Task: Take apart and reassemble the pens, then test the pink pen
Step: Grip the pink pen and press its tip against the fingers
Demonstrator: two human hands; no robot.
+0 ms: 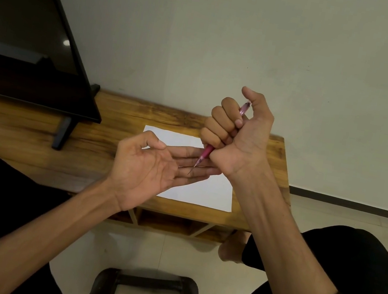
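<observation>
**Pink pen tip pressing on an open palm**

The right hand [236, 133] is gripping the pink pen [206, 153] in a closed fist, its fingers wrapped tight around the barrel. The tip is touching the left hand [148, 164], whose fingers are lying spread and flat, just above the white paper [208, 191] on the desk [121, 113].

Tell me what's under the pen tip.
The pink pen in the right hand points at the open left hand's fingers. White paper lies below on the table, partly covered.
</observation>
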